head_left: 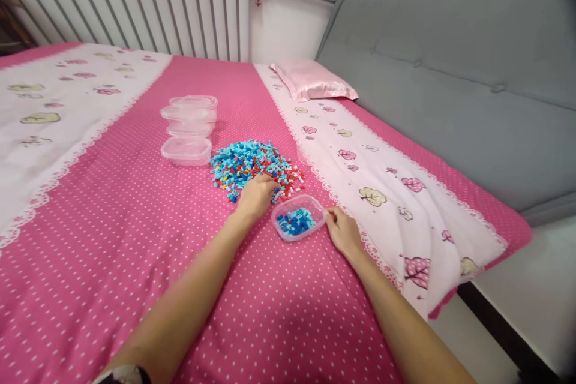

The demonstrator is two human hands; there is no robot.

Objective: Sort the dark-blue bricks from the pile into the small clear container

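while clear tubs (pixel 186 150) sit beyond and left of the left hand (pixel 257 197), that hand is curled at the brick pile (pixel 247 159); can't tell if it grips one. open box (pixel 319 216) of blue bricks (pixel 297 222) sits between hands, right hand (pixel 342 231) pinching its right edge. risk: tugging that edge could tip it on the soft bedspread (pixel 270 312), spilling everything.

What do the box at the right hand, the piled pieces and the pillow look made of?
Box: probably clear plastic, smooth; pink bedding shows through. Pieces: likely hard plastic, brightly coloured; finish too small to judge. Pillow: seemingly satin-like fabric, by its soft sheen.
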